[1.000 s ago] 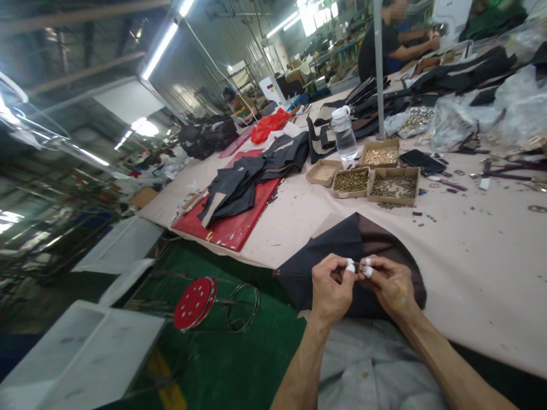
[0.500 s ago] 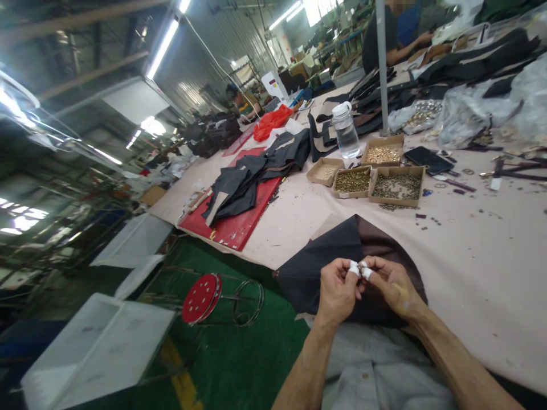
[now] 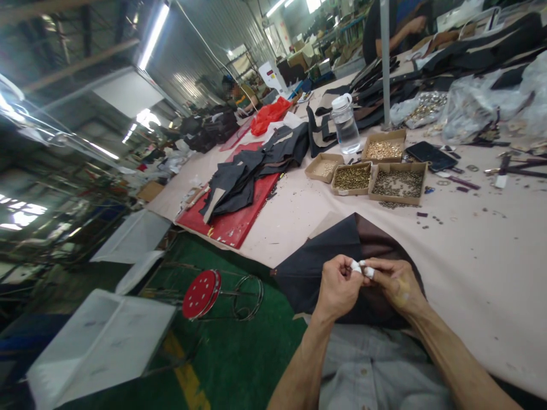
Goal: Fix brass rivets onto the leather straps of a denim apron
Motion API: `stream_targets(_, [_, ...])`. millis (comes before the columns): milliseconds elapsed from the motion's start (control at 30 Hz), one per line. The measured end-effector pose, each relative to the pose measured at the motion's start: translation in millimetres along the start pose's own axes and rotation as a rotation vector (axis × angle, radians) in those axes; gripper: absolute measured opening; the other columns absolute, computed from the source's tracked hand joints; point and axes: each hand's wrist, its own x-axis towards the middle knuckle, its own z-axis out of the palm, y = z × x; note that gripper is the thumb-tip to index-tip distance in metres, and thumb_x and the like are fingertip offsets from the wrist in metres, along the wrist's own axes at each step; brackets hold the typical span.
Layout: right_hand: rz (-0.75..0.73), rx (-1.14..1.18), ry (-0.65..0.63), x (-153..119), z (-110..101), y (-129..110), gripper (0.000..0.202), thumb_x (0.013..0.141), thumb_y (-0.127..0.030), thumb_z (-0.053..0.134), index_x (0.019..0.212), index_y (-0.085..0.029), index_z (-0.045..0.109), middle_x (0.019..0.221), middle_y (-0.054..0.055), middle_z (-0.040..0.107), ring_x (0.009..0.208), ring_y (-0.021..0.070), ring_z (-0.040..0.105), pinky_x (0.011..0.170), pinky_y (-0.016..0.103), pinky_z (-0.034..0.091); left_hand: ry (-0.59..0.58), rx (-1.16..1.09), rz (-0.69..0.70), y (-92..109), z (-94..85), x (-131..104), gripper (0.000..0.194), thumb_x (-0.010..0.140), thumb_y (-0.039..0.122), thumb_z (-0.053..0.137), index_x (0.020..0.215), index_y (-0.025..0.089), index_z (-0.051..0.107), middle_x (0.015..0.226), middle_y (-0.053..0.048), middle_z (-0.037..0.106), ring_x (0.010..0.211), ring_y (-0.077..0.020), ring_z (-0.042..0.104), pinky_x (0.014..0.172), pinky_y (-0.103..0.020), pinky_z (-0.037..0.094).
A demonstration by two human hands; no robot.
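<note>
A dark fabric piece [image 3: 329,250] with a brown side [image 3: 378,236] lies at the table's near edge, partly over my lap. Above it my left hand [image 3: 341,287] and my right hand [image 3: 395,285] meet, thumbs and forefingers pinched together. White tape wraps the tips of these fingers. Whatever sits between the fingertips is too small and too covered to name. Beyond the fabric stand small cardboard boxes: one of dark metal pieces [image 3: 397,183], one of brass-coloured pieces [image 3: 351,178], one of gold pieces [image 3: 383,150] and one of pale pieces [image 3: 323,168].
Dark cut pieces [image 3: 233,185] lie on a red board [image 3: 250,219] at the left. A water bottle [image 3: 345,125], a black phone [image 3: 429,155] and plastic bags [image 3: 470,111] stand or lie behind the boxes. A red stool [image 3: 200,293] is by the table. Another person [image 3: 397,34] works at the back.
The two hands stay together over the fabric, with the fingertips slightly shifted and the right fingers lying flatter. The view has tilted a little. The co-worker at the back has moved an arm.
</note>
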Motion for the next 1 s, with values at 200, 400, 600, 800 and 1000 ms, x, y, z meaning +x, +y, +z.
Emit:
stream_targets(200, [-0.049, -0.059, -0.008, 1, 2, -8, 0.020, 0.079, -0.033, 0.078, 0.092, -0.019, 0.082, 0.081, 0.005, 0.071, 0.067, 0.0172, 0.067, 0.062, 0.028, 0.059, -0.023, -0.089, -0.011, 0, -3.9, 2, 0.007, 0.081, 0.020, 0.064, 0.083, 0.013, 0.066, 0.063, 0.000, 0.065, 0.054, -0.0097, 0.059, 0.055, -0.020, 0.047])
stream_targets(400, [-0.101, -0.138, -0.047, 4, 2, -6, 0.017, 0.081, -0.030, 0.075, 0.092, -0.020, 0.082, 0.082, 0.005, 0.071, 0.067, 0.0162, 0.066, 0.062, 0.026, 0.058, -0.012, -0.168, -0.021, -4, -2.9, 4, 0.008, 0.076, 0.020, 0.070, 0.078, 0.012, 0.067, 0.061, -0.001, 0.066, 0.054, -0.0108, 0.062, 0.055, -0.021, 0.051])
stream_targets(600, [-0.049, -0.064, -0.005, 1, 1, 2, 0.026, 0.080, -0.034, 0.078, 0.102, -0.020, 0.081, 0.092, 0.006, 0.074, 0.075, 0.0193, 0.070, 0.070, 0.031, 0.062, 0.035, -0.196, -0.052, -12, 0.9, 7, 0.015, 0.076, 0.026, 0.074, 0.077, 0.013, 0.065, 0.065, -0.004, 0.071, 0.052, -0.0112, 0.062, 0.048, -0.019, 0.045])
stream_targets(800, [-0.019, -0.039, 0.038, 2, -4, 4, 0.031, 0.075, -0.036, 0.084, 0.099, -0.017, 0.081, 0.081, 0.006, 0.073, 0.066, 0.0192, 0.069, 0.064, 0.030, 0.060, 0.005, -0.321, -0.109, -14, 2.9, 6, 0.019, 0.074, 0.028, 0.075, 0.073, 0.013, 0.065, 0.055, 0.000, 0.064, 0.039, -0.0073, 0.050, 0.040, -0.019, 0.036])
stream_targets(1000, [-0.001, -0.166, -0.043, 6, -12, -8, 0.028, 0.070, -0.032, 0.086, 0.092, -0.016, 0.079, 0.079, 0.006, 0.073, 0.063, 0.0184, 0.067, 0.057, 0.028, 0.058, -0.053, -0.240, -0.006, -6, -5.1, -2, 0.028, 0.071, 0.017, 0.077, 0.097, 0.011, 0.069, 0.076, -0.003, 0.070, 0.063, -0.0103, 0.062, 0.057, -0.019, 0.047])
